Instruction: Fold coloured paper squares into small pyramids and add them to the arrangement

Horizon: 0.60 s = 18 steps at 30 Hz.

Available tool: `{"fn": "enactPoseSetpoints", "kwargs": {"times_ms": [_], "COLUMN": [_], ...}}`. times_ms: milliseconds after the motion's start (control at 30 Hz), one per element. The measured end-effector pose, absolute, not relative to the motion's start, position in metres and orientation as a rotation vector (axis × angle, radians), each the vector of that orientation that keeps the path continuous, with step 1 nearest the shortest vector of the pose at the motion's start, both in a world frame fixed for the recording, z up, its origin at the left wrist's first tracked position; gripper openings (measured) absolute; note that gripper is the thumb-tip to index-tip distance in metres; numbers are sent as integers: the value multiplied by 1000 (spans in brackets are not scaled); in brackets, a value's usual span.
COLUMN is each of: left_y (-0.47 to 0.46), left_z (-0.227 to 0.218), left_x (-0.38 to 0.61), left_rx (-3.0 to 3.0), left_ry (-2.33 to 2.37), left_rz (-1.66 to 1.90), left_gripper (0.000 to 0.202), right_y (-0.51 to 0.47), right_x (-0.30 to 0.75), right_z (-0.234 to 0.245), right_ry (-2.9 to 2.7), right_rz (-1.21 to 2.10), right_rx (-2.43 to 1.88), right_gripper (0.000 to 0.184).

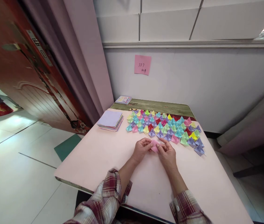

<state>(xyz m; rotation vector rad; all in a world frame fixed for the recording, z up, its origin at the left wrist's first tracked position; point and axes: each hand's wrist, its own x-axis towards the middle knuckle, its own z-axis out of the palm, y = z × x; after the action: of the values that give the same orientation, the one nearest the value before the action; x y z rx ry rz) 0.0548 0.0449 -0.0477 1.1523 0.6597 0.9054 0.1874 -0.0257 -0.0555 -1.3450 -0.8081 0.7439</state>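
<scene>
A small folded piece of pink paper point(154, 146) is pinched between both hands above the middle of the table. My left hand point(142, 147) grips its left side, thumb and fingers closed on it. On the right side my right hand point(167, 152) presses it between thumb and fingers. Parts of the paper are hidden behind the fingertips. Just beyond the hands stand several rows of folded paper boats point(160, 134) in purple, green, blue, yellow, pink and red. A stack of square coloured paper point(110, 119), purple on top, lies to the left of the boats.
The table has a pale pink cover point(87, 158). A small printed pack point(123, 99) rests at its far left corner. A pink note point(142, 64) is stuck to the wall behind. A purple curtain point(85, 46) and a reddish door point(29, 71) stand to the left.
</scene>
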Motion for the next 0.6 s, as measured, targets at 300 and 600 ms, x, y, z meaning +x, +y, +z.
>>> {"fn": "enactPoseSetpoints", "kwargs": {"times_ms": [300, 600], "left_y": [46, 43], "left_z": [-49, -44], "left_x": [56, 56], "left_rx": [1208, 1309], "left_ry": [664, 705], "left_rz": [970, 1059], "left_gripper": [24, 20], "right_y": [-25, -31], "right_x": [188, 187], "right_z": [-50, -41], "right_ry": [-793, -878], "right_rz": [878, 499], "right_rx": [-1247, -1493], "right_gripper": [33, 25]}}
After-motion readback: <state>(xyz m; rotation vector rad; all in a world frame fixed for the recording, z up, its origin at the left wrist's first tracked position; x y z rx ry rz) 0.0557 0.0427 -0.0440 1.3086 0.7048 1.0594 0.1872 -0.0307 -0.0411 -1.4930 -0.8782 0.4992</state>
